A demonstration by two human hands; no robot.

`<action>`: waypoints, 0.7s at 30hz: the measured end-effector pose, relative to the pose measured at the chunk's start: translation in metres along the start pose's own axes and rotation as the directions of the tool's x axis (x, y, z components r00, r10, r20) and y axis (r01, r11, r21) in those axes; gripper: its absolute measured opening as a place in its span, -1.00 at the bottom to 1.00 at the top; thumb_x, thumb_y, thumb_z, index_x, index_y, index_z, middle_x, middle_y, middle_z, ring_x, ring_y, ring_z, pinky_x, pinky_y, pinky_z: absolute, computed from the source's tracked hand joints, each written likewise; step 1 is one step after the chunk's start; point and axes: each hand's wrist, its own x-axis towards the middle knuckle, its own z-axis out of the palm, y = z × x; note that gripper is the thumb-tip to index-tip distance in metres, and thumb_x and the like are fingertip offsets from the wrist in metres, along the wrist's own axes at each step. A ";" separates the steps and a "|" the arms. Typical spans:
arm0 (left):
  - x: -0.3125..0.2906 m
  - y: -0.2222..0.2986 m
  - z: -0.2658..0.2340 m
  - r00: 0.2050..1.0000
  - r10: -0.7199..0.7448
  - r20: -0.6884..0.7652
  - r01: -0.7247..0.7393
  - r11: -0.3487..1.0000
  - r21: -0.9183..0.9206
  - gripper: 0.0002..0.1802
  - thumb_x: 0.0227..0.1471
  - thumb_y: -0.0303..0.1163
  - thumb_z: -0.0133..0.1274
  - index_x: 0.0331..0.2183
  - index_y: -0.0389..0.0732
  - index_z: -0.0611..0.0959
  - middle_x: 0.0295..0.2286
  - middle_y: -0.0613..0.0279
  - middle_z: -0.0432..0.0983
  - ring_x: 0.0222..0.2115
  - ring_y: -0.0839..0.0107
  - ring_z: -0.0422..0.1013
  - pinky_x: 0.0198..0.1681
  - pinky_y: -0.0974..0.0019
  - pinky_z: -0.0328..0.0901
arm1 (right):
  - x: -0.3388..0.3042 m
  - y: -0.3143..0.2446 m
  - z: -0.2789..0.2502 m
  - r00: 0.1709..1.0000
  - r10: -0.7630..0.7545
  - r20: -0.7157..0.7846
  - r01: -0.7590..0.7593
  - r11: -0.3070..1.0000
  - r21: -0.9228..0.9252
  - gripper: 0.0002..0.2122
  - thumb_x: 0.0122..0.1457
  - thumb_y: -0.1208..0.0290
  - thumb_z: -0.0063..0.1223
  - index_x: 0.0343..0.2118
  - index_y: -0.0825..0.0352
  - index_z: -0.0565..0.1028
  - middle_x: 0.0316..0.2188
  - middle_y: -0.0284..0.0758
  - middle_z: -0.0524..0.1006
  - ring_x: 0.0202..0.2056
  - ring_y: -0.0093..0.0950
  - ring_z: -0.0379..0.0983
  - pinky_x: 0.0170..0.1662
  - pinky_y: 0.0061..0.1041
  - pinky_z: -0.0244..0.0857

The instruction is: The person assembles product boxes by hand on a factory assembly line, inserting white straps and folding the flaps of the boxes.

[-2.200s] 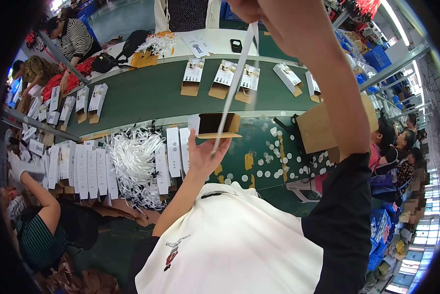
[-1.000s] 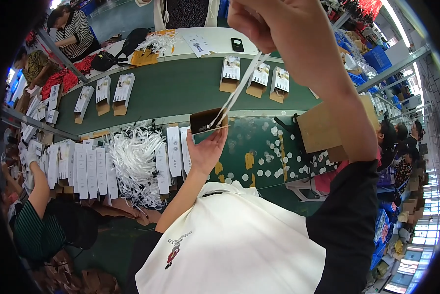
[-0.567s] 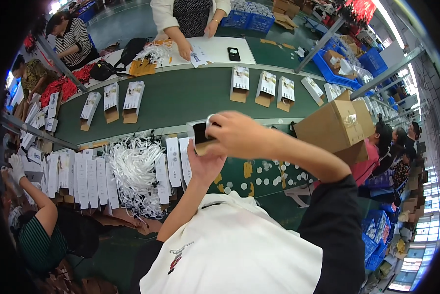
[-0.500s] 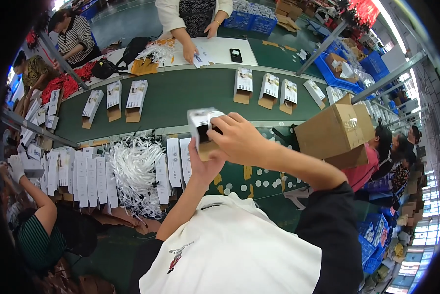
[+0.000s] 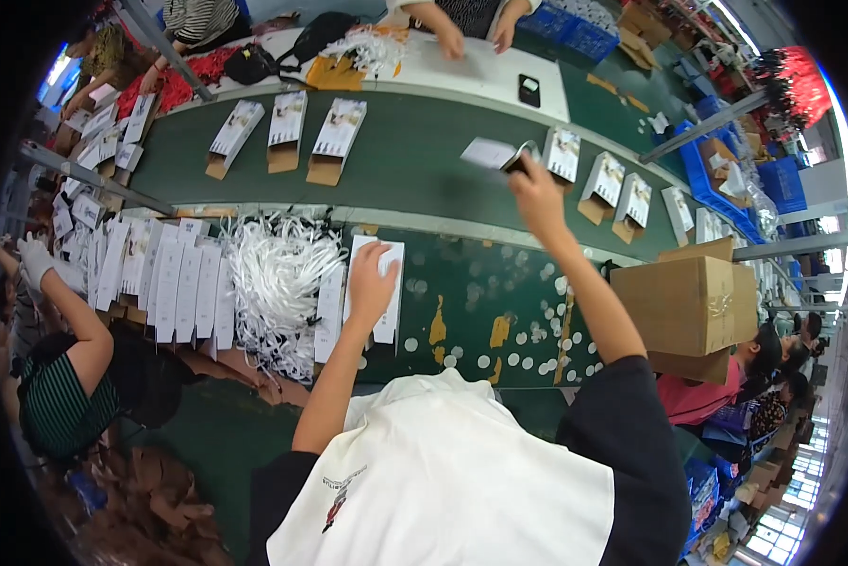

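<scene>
My right hand point(image 5: 541, 200) is stretched out over the green conveyor belt, fingers closed at the dark end of a white carton point(image 5: 490, 153). That carton is blurred by motion and lies tilted above or on the belt; which, I cannot tell. My left hand point(image 5: 374, 285) is on the near bench, its bent fingers and thumb around the upper part of a narrow white box point(image 5: 359, 253). Another white box point(image 5: 389, 307) stands right beside it. To their left is a heap of white lanyard-like straps point(image 5: 277, 283).
Printed cartons with brown flaps stand on the belt point(image 5: 414, 156), left and right. A big cardboard box point(image 5: 664, 307) sits at the right. White discs point(image 5: 484, 361) dot the green bench. Across the belt, another person's hands point(image 5: 452, 42) are over a white table; co-workers sit left and right.
My hands have parted. The right one has carried the carton from in front of me forward and right over the belt; the left has let go of it and moved to the white boxes.
</scene>
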 end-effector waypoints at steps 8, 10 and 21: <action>-0.098 -0.020 0.038 0.932 -0.326 0.158 0.125 0.699 0.704 0.01 -0.27 -0.05 0.35 0.13 -0.33 0.28 -0.06 -0.07 0.28 -0.05 0.05 0.31 -0.23 0.14 0.39 | -0.045 0.034 0.122 0.932 0.050 0.358 0.079 0.938 -0.337 -0.86 -0.09 0.34 0.12 -0.48 0.28 0.58 -0.29 -0.21 0.50 -0.19 -0.26 0.43 -0.01 -0.12 0.23; -0.094 -0.016 0.040 0.911 -0.346 0.225 0.094 0.705 0.703 0.06 -0.28 -0.08 0.37 0.15 -0.36 0.22 -0.04 -0.03 0.26 -0.02 0.07 0.29 -0.17 0.14 0.37 | -0.054 -0.031 0.135 0.940 -0.110 0.321 0.104 0.994 0.038 -0.87 -0.10 0.38 0.14 -0.52 0.32 0.53 -0.47 -0.21 0.49 -0.39 -0.21 0.48 -0.28 -0.19 0.36; -0.104 -0.054 0.018 0.974 -0.186 0.127 0.040 0.696 0.717 -0.05 -0.29 -0.21 0.31 0.14 -0.30 0.28 -0.21 0.01 0.30 -0.24 0.11 0.33 -0.20 0.22 0.30 | -0.016 -0.310 0.214 0.708 -0.385 0.592 0.221 0.917 0.332 -0.92 -0.05 0.45 0.07 -0.44 0.23 0.54 -0.45 -0.28 0.53 -0.27 -0.29 0.50 -0.14 -0.27 0.23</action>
